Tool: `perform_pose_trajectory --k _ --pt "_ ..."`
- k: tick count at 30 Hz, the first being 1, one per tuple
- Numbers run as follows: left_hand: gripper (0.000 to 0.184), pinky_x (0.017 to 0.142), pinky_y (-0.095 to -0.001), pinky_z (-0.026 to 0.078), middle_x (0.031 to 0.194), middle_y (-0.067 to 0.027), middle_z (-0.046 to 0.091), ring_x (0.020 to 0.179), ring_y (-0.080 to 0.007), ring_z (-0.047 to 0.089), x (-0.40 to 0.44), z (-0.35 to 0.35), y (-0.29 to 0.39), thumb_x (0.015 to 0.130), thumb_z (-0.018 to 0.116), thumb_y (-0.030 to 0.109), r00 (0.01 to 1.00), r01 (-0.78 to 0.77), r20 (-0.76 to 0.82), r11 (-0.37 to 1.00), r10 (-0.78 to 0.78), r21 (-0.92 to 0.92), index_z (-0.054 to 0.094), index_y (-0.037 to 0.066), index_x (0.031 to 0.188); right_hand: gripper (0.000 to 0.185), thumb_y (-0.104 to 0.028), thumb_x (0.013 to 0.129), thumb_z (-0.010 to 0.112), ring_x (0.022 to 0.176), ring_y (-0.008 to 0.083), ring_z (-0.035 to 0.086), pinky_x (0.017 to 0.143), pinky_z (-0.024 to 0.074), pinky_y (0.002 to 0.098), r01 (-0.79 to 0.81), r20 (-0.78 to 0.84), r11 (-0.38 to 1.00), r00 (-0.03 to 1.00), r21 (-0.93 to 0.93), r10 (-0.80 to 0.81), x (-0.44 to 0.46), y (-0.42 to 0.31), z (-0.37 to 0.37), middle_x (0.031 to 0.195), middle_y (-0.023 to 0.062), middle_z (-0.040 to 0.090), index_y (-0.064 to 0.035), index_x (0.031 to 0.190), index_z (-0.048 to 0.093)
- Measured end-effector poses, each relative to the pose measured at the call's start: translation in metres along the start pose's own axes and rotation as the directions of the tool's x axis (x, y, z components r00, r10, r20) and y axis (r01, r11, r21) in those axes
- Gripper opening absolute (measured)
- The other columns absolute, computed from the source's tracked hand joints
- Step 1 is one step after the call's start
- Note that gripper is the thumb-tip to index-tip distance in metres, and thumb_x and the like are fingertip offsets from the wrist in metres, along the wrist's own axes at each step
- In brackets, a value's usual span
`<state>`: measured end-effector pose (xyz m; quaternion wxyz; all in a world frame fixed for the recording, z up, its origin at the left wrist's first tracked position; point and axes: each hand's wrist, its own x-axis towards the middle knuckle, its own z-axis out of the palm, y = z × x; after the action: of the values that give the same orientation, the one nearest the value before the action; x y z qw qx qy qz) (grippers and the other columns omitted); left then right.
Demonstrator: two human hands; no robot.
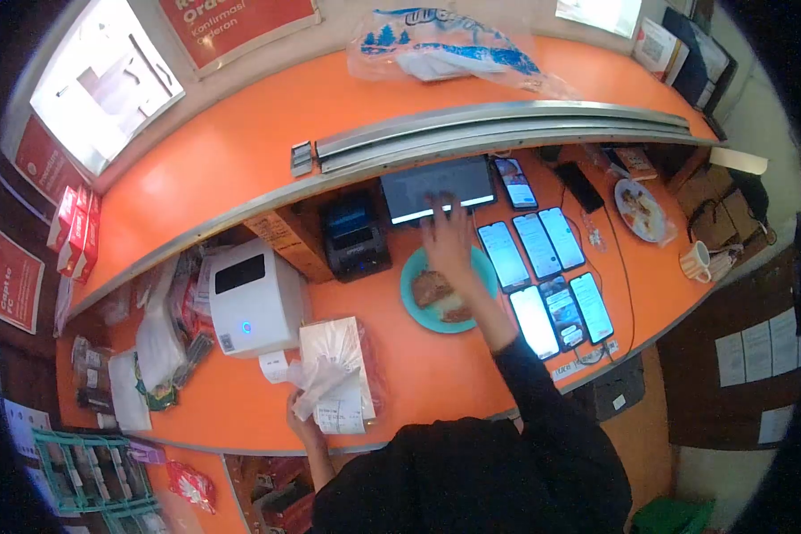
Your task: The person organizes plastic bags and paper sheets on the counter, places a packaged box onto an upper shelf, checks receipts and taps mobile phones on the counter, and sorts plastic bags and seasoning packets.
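Observation:
My right hand (448, 238) reaches over the teal plate (407, 298) to a dark tablet (409, 189), its fingers stretched out against the lower part of the lit screen. Brown food (432, 288) lies on the plate under my right forearm. My left hand (303, 422) is closed at the edge of a crumpled paper receipt (327, 383), with the fingertips partly hidden by the paper. The receipt lies over a flat, pale package (351, 334). Just behind it stands a white label printer (256, 307) with a blue light and a paper strip at its front.
Several lit phones (505, 255) with cables lie right of the plate. A black printer (354, 236) stands beside the tablet. A metal-edged shelf (507, 125) overhangs the orange counter. Further right are a plate with food scraps (639, 211) and a mug (696, 262). Plastic bags (162, 329) lie left.

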<state>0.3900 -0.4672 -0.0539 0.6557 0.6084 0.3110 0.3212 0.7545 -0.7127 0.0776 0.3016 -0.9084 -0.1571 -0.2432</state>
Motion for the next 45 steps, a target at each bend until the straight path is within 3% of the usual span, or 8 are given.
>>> perform_pose_trajectory --k 4,7,15,20,26,31,35,45 --pt "0.021 0.077 -0.0309 0.045 0.093 -0.0094 0.058 0.086 -0.0183 0.054 -0.019 -0.004 0.004 0.084 0.054 0.007 0.996 -0.051 -0.07 0.994 0.058 0.094 0.055 -0.005 0.101 0.054 -0.034 0.084 0.054 0.129 0.0402 0.031 0.1 0.0281 0.0561 0.041 -0.121 0.982 0.991 -0.183 -0.063 0.055 0.045 0.039 0.139 0.0239 0.032 -0.0124 0.132 0.045" --pt "0.018 0.072 -0.0327 0.043 0.085 -0.0107 0.057 0.078 -0.019 0.052 -0.028 0.011 0.023 0.08 0.054 0.006 0.951 -0.226 -0.1 0.878 0.293 0.422 0.053 -0.005 0.095 0.057 -0.039 0.083 0.055 0.131 0.0382 0.029 0.102 0.0258 0.057 0.046 -0.121 0.973 0.99 -0.225 -0.075 0.055 0.055 0.045 0.14 0.0234 0.032 -0.0125 0.132 0.045" --pt "0.026 0.076 -0.0368 0.045 0.09 -0.0141 0.059 0.083 -0.0235 0.055 -0.02 -0.001 -0.001 0.077 0.057 0.009 0.953 -0.221 -0.098 0.879 0.287 0.424 0.053 -0.005 0.1 0.037 -0.033 0.082 0.058 0.13 0.0354 0.032 0.101 0.0275 0.054 0.071 -0.056 0.974 0.995 -0.217 -0.084 0.015 0.059 0.009 0.137 0.0166 0.038 -0.0096 0.11 0.063" --pt "0.024 0.076 -0.0369 0.045 0.09 -0.0146 0.059 0.083 -0.0248 0.055 -0.018 -0.004 -0.004 0.078 0.059 0.009 0.94 -0.296 -0.047 0.874 0.338 0.385 0.054 -0.005 0.096 0.031 -0.025 0.082 0.057 0.116 0.0359 0.043 0.097 0.031 0.0502 -0.087 -0.02 0.993 0.996 0.074 0.089 0.005 0.073 -0.017 0.125 0.0184 0.046 -0.0034 0.103 0.065" --pt "0.02 0.07 -0.0342 0.044 0.086 -0.0105 0.058 0.078 -0.0217 0.054 -0.016 -0.009 -0.018 0.077 0.061 0.01 0.959 -0.225 -0.11 0.937 0.261 0.267 0.054 -0.004 0.089 0.048 -0.027 0.073 0.063 0.114 0.0373 0.045 0.092 0.0342 0.0512 -0.363 -0.311 0.922 0.899 -0.137 0.308 -0.001 0.168 -0.027 0.124 0.0215 0.045 -0.0092 0.117 0.054" --pt "0.021 0.071 -0.0346 0.045 0.088 -0.0109 0.058 0.079 -0.022 0.054 -0.016 0.0 -0.014 0.078 0.061 0.011 0.947 -0.241 -0.099 0.878 0.307 0.414 0.054 -0.004 0.091 0.047 -0.034 0.071 0.065 0.133 0.0315 0.026 0.105 0.0145 0.0581 -0.386 -0.186 0.881 0.92 -0.273 0.345 0.002 0.197 -0.029 0.135 0.0179 0.036 -0.0197 0.115 0.059" --pt "0.022 0.072 -0.0349 0.045 0.09 -0.0111 0.058 0.08 -0.0222 0.055 -0.014 0.003 -0.012 0.078 0.061 0.011 0.946 -0.242 -0.083 0.853 0.313 0.462 0.054 -0.004 0.093 0.045 -0.038 0.071 0.064 0.133 0.0278 0.027 0.105 0.0135 0.0583 -0.375 -0.153 0.883 0.926 -0.283 0.344 0.006 0.207 -0.021 0.138 0.0123 0.034 -0.028 0.115 0.059" --pt "0.025 0.074 -0.0356 0.046 0.093 -0.0118 0.059 0.082 -0.0228 0.056 -0.019 -0.008 -0.009 0.079 0.061 0.012 0.955 -0.238 -0.034 0.831 0.294 0.503 0.055 -0.004 0.097 0.058 -0.042 0.068 0.068 0.132 0.0284 0.028 0.102 0.0173 0.0604 -0.303 -0.148 0.907 0.951 -0.293 0.27 0.019 0.216 -0.017 0.133 0.0115 0.042 -0.0203 0.12 0.056"
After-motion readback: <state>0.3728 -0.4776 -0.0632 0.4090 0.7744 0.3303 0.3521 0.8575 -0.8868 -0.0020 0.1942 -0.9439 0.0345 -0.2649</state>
